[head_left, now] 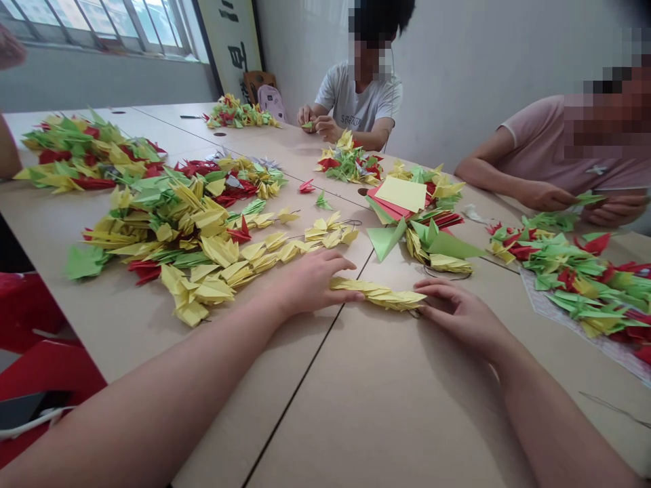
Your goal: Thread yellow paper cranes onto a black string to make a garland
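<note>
A string of yellow folded paper cranes lies packed tightly in a row on the table, between my two hands. My left hand is closed round its left end, the thumb along the near side. At the other end, my right hand has its fingertips pressed to the last cranes, where a bit of dark thread shows. Left of my left hand, looser yellow strung cranes run toward a large heap of yellow, green and red cranes. Short yellow strung pieces with dark thread lie beyond my right hand.
A stack of square coloured paper sits beyond my hands. More crane heaps stand at far left, at the back and on the right. Two people sit across the table, folding green paper. Red stools are at lower left.
</note>
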Tool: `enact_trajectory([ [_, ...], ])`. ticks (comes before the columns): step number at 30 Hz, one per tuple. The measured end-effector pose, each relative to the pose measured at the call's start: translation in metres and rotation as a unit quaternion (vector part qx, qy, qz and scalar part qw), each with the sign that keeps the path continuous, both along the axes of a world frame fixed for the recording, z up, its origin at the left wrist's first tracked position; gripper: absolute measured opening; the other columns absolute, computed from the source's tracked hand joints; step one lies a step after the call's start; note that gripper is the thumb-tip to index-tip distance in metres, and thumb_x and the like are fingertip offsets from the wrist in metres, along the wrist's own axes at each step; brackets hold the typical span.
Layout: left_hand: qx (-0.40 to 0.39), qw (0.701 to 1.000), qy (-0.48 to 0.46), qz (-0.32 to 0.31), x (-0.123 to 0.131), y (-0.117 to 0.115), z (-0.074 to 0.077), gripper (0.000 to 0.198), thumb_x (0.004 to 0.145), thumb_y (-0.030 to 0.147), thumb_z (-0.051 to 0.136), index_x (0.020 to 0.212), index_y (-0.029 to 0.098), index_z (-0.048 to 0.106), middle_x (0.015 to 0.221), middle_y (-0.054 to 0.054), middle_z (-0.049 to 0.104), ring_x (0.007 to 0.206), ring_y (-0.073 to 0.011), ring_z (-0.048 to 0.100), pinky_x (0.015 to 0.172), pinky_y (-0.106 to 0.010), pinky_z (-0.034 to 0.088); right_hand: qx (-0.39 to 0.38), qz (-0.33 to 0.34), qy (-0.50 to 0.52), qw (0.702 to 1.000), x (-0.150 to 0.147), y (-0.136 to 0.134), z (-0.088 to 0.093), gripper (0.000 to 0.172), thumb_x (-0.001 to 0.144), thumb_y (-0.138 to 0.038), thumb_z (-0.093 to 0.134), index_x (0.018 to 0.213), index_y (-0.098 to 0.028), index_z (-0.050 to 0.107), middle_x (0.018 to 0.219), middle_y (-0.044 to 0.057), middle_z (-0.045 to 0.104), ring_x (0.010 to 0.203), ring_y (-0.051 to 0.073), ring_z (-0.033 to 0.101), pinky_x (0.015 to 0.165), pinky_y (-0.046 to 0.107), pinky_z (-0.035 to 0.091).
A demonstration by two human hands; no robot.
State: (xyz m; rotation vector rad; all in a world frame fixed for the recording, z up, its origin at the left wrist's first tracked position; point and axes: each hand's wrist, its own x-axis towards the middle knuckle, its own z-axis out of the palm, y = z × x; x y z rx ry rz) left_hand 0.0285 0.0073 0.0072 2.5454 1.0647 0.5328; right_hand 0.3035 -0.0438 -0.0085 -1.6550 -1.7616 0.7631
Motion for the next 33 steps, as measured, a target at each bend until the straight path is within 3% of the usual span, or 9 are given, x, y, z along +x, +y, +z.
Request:
enact_trajectory([
  [6,0.068,0.997,-0.01,0.019,0.002,-0.005,0.01,0.053,0.075,0.058,0.046,0.111,0.02,0.054,0.112,-0.007,0.052,0.108,-0.0211,0.044,0.094,-0.035,0.034,0.064,0.042,-0.073,0.994,-0.007,0.002,-0.005,0.015,0.071,-0.033,0.054,0.067,-0.019,0.06,0.086,0.007,0.06,0.085,0.022,0.056,0.08,0.04,0.042],
  [12,0.109,0.989,0.075,-0.065,0.067,-0.026,0.017,0.057,0.075,0.055,0.048,0.118,0.017,0.048,0.112,-0.01,0.053,0.108,-0.0255,0.044,0.091,-0.039,0.035,0.099,0.062,-0.056,0.992,-0.007,0.001,-0.008,0.017,0.074,-0.035,0.054,0.072,-0.019,0.058,0.085,0.006,0.06,0.084,0.02,0.054,0.079,0.036,0.042],
  [15,0.06,0.989,0.123,-0.064,0.084,-0.026,0.009,0.032,0.084,0.039,0.042,0.101,0.016,0.058,0.094,-0.009,0.058,0.091,-0.0215,0.054,0.08,-0.034,0.041,0.061,0.051,-0.016,0.997,-0.006,0.0,-0.009,0.018,0.074,-0.037,0.053,0.076,-0.019,0.056,0.078,0.004,0.06,0.074,0.018,0.054,0.068,0.032,0.044],
  [20,0.021,0.997,0.054,-0.046,0.075,-0.021,-0.006,0.034,0.085,0.038,0.041,0.105,0.015,0.056,0.097,-0.008,0.056,0.092,-0.0182,0.053,0.081,-0.028,0.042,0.025,0.046,0.095,0.994,-0.004,0.004,-0.012,0.019,0.075,-0.038,0.053,0.075,-0.019,0.052,0.067,0.0,0.057,0.063,0.015,0.054,0.06,0.028,0.043],
  [24,0.029,0.998,0.041,-0.041,0.071,-0.018,-0.007,0.033,0.086,0.035,0.04,0.105,0.013,0.056,0.097,-0.009,0.057,0.095,-0.0186,0.052,0.085,-0.029,0.041,0.034,0.019,0.119,0.992,-0.004,0.007,-0.015,0.019,0.076,-0.038,0.052,0.075,-0.02,0.049,0.065,-0.001,0.054,0.062,0.014,0.052,0.058,0.027,0.041],
  [28,0.022,0.998,0.03,-0.049,0.071,-0.017,-0.004,0.032,0.086,0.034,0.039,0.105,0.014,0.056,0.098,-0.008,0.057,0.095,-0.0178,0.052,0.085,-0.029,0.041,0.059,0.006,0.078,0.995,-0.007,0.005,-0.011,0.02,0.077,-0.04,0.051,0.081,-0.02,0.051,0.075,0.001,0.056,0.069,0.016,0.052,0.064,0.03,0.042],
  [33,0.018,0.998,0.017,-0.053,0.069,-0.016,-0.004,0.031,0.086,0.031,0.038,0.105,0.014,0.056,0.099,-0.009,0.057,0.094,-0.017,0.053,0.085,-0.028,0.042,0.109,0.075,-0.054,0.99,-0.011,0.005,-0.005,0.016,0.07,-0.034,0.06,0.071,-0.019,0.056,0.087,0.005,0.057,0.089,0.02,0.051,0.082,0.036,0.038],
])
